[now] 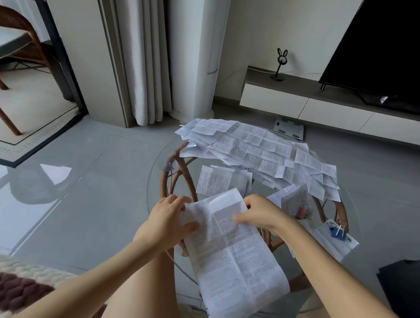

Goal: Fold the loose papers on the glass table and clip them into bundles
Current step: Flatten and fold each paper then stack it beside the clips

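Pinching the folded sheet, left grip and right grip apparently clasp its top; print illegible.

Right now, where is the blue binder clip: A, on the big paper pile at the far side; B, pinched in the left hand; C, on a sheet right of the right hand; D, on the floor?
C: the blue binder clip lies on a sheet right of the right hand, which grips the long paper.
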Tool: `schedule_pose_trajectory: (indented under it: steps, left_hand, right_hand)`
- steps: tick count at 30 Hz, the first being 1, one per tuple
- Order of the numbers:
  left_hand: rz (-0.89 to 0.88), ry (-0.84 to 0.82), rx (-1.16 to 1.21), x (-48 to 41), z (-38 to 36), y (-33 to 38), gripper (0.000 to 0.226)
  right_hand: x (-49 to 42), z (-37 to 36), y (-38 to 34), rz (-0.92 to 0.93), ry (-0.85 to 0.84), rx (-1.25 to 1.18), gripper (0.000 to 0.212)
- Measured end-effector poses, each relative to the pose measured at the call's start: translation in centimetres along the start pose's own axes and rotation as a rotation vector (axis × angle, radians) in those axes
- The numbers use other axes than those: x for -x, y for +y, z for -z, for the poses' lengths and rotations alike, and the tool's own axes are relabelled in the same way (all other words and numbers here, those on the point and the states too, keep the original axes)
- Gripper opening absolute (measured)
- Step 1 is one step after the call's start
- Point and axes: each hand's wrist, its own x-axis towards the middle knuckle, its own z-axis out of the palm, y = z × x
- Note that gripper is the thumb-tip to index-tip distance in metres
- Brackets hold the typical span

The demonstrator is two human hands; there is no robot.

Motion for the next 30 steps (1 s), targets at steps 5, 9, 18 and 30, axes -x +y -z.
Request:
schedule_pose_trajectory:
  steps: [5, 9, 18, 30]
  left_hand:
    - [0.002, 0.024, 0.032, 0.2, -0.2, -0.4, 0.059]
    - [0.037, 0.053, 0.133, 0.2, -0.2, -0.7, 0.066]
    - [-0.442, 0.323, -0.214, 2.2, -1.0, -0.3, 0.021]
    - [-0.423, -0.039, -0.3, 3.2, -4.3, 2.3, 0.057]
  right_hand:
    - [-1.4, -1.2, -0.2, -0.041, 0.286, 0.0, 0.054]
    - [-1.9, -2.8, -0.5, -0.055, 0.455, 0.202, 0.05]
    - [-2.3, -3.3, -1.4, -0.014, 0.499, 0.363, 0.057]
    - [-3.4, -3.4, -0.7, -0.01, 0.515, 0.339, 0.057]
